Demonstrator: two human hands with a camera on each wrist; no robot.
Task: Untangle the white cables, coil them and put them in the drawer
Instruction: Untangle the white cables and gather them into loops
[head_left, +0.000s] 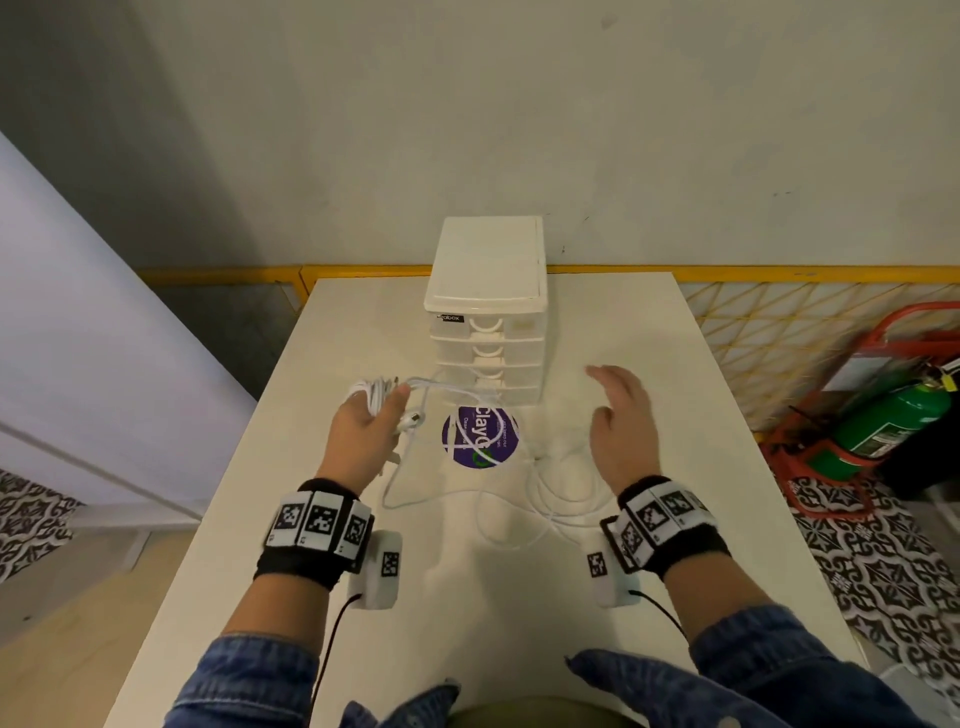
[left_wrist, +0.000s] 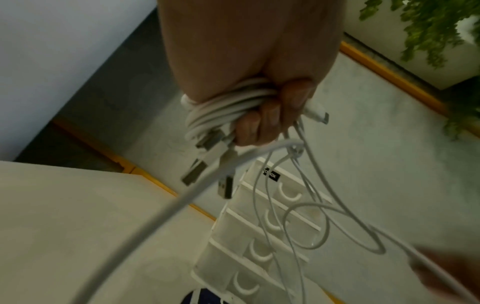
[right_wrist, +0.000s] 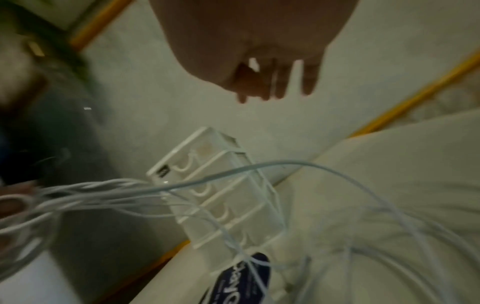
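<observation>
My left hand (head_left: 371, 421) is raised over the table and grips a coil of white cable (head_left: 371, 392) wound round its fingers. In the left wrist view the coil (left_wrist: 221, 109) sits in the curled fingers (left_wrist: 270, 117), with USB plugs (left_wrist: 194, 171) dangling below. Loose white cables (head_left: 524, 499) trail from that hand across the table (head_left: 597, 322) in tangled loops. My right hand (head_left: 621, 415) hovers to the right with straight, spread fingers (right_wrist: 280, 82), holding nothing. A white drawer unit (head_left: 485, 312) with several shut drawers stands at the back.
A round purple sticker (head_left: 480, 436) lies on the table before the drawer unit, under the cables. A green fire extinguisher (head_left: 893, 421) in a red stand is on the floor at right. A yellow rail (head_left: 779, 273) runs behind the table.
</observation>
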